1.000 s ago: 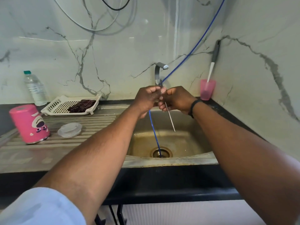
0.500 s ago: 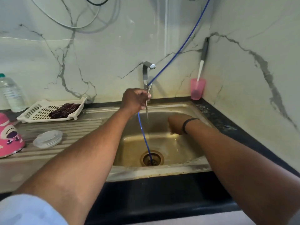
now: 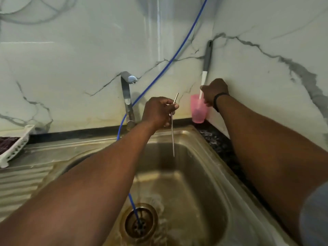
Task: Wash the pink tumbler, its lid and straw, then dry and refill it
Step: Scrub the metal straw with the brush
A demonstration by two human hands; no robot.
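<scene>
My left hand [image 3: 158, 110] pinches a thin metal straw [image 3: 172, 132] near its top and holds it upright over the steel sink [image 3: 200, 157]. My right hand [image 3: 213, 92] is at the back right corner, with its fingers closed around the white shaft of a long brush [image 3: 206, 64]. The brush stands in a small pink cup [image 3: 197, 110] against the wall. The pink tumbler and its lid are out of view.
A steel tap [image 3: 126, 96] rises behind the sink. A blue hose [image 3: 177, 52] runs down from the wall into the drain [image 3: 139, 222], where water flows. A white tray [image 3: 15, 146] with a dark cloth sits on the ribbed drainboard [image 3: 21, 181] at the left.
My right hand let go of the straw, dropped into the sink, then rose to the brush in the pink cup. My view swung right, so the tumbler and lid left the frame.
</scene>
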